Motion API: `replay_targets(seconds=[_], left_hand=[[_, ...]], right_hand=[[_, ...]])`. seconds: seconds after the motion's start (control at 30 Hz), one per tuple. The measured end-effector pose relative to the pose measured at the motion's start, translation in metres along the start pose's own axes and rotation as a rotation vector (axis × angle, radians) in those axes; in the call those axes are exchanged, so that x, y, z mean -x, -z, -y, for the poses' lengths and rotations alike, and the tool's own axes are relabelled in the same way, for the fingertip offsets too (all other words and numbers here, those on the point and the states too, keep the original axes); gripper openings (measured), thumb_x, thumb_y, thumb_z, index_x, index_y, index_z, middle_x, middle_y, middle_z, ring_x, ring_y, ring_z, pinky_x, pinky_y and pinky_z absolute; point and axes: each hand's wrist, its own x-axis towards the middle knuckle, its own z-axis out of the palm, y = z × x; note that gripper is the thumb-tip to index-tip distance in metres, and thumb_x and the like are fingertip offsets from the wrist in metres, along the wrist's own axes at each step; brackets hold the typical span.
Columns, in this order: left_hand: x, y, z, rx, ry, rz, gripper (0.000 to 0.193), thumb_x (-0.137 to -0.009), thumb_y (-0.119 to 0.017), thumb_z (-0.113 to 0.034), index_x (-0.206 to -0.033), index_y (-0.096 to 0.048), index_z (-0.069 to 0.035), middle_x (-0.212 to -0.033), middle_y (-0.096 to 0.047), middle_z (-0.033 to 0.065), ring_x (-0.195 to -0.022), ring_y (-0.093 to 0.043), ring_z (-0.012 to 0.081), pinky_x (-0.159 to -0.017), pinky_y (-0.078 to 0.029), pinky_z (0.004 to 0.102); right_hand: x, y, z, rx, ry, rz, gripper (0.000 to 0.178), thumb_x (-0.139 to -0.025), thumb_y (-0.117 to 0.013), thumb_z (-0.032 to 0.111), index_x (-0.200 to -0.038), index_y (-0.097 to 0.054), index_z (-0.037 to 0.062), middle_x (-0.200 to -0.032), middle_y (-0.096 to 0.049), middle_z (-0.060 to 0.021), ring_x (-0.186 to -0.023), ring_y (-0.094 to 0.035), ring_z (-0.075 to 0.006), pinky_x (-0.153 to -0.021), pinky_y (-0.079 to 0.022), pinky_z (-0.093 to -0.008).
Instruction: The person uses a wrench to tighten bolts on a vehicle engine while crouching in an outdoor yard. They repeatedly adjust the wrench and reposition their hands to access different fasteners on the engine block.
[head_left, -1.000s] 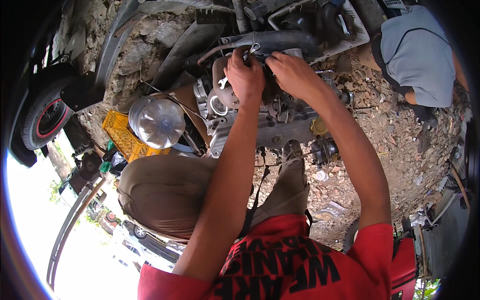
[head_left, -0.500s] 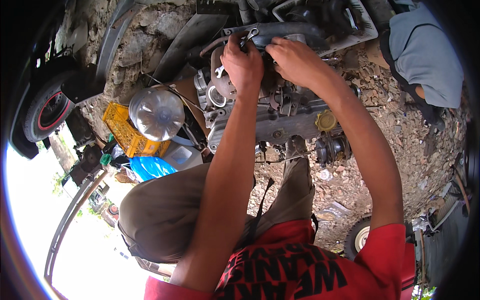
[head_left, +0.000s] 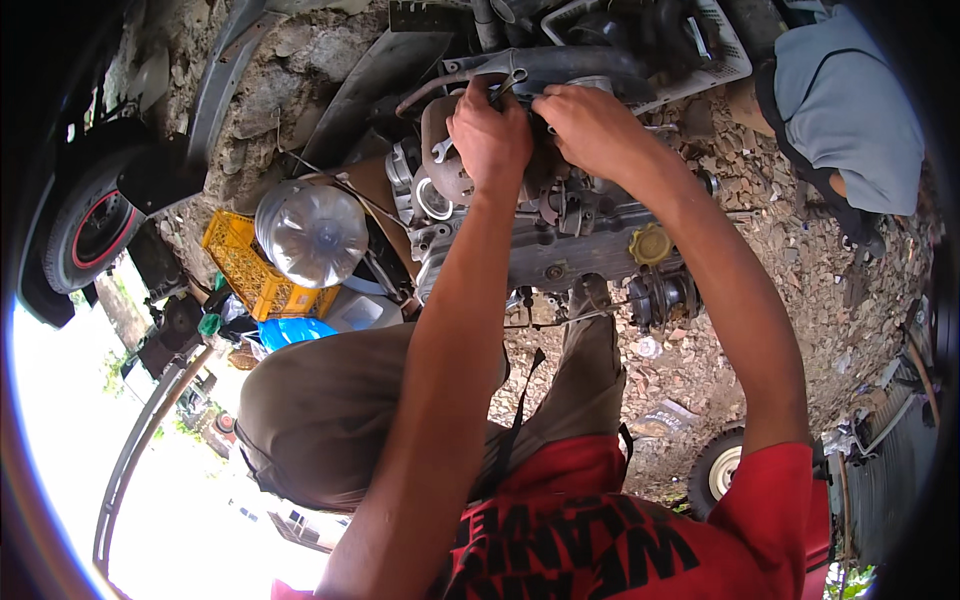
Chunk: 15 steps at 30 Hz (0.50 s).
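My left hand (head_left: 490,140) is closed round a wrench (head_left: 515,77) over the upper side of an engine (head_left: 590,245). The wrench's ring end sticks out above my fingers. An open wrench jaw (head_left: 441,150) shows on the other side of the fist, apparently the same tool's other end; the middle is hidden. Close by on the right, my right hand (head_left: 590,125) reaches among the engine parts with its fingers curled in. Its fingertips, and whatever they hold, are hidden. A rusty manifold (head_left: 440,125) lies beside my left hand, and a yellow cap (head_left: 650,243) sits on the engine.
Left of the engine stand a clear plastic bottle (head_left: 320,240) and a yellow crate (head_left: 240,260). A white basket (head_left: 735,60) of dark parts lies at the far right. Another person in grey clothing (head_left: 850,110) is beyond it. Gravel (head_left: 780,330) covers the ground.
My left hand and the wrench's ring end have shifted slightly to the right and toward me. My right hand stays at almost the same spot. The whole view has tilted a little.
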Motion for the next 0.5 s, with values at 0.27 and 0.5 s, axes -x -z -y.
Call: replay_targets(seconds=[0.27,0.5], left_hand=[[-0.001,0.002,-0.002,-0.008,0.010,0.035,0.026,-0.082,-0.061,-0.015,-0.103,-0.069,-0.001,-0.094,-0.071,0.0209,-0.092,-0.065,0.0388,-0.090,-0.044,0.0442],[0.001,0.001,-0.003,-0.012,-0.006,0.066,0.023,-0.083,-0.060,-0.013,-0.102,-0.068,-0.003,-0.095,-0.071,0.0176,-0.095,-0.065,0.0370,-0.091,-0.043,0.0445]], right_hand=[[0.000,0.004,0.004,-0.033,-0.009,-0.053,0.011,-0.074,-0.065,-0.002,-0.086,-0.066,-0.0036,-0.091,-0.069,-0.0207,-0.087,-0.070,-0.0370,-0.076,-0.058,-0.0441],[-0.005,0.014,0.006,-0.010,-0.106,0.224,0.027,-0.076,-0.070,0.002,-0.101,-0.062,-0.0060,-0.102,-0.067,-0.0212,-0.096,-0.066,-0.0391,-0.083,-0.055,-0.0455]])
